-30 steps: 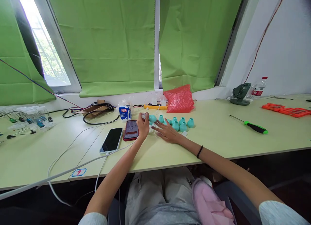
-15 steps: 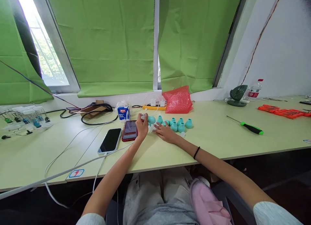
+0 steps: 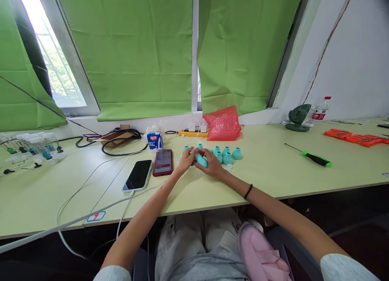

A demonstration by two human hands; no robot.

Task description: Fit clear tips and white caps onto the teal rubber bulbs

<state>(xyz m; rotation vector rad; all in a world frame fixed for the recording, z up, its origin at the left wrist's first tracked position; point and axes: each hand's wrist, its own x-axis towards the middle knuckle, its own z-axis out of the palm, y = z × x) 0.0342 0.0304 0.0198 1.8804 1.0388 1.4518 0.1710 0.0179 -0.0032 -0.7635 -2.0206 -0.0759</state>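
Both hands meet over the desk, around one teal bulb-shaped piece (image 3: 201, 160) that lies tilted between them. My left hand (image 3: 186, 161) has its fingers closed at the upper end of this piece, hiding that end. From the other side, my right hand (image 3: 213, 166) curls its thumb and fingers about the rounded body. Just beyond the hands stand several more teal bulb-shaped pieces (image 3: 227, 158) with narrow open necks. Beside my right hand lies a small translucent piece (image 3: 228, 167).
To the left lie a red-cased phone (image 3: 162, 162) and a phone on a cable (image 3: 137, 175). Behind are a blue milk carton (image 3: 154, 140), a yellow power strip (image 3: 188, 133) and red bubble wrap (image 3: 224, 125). A green-handled screwdriver (image 3: 316, 158) rests on the right.
My left hand has brought the teal piece right and toward me. My right hand has left the small translucent pieces on the desk and closed around the teal piece too.
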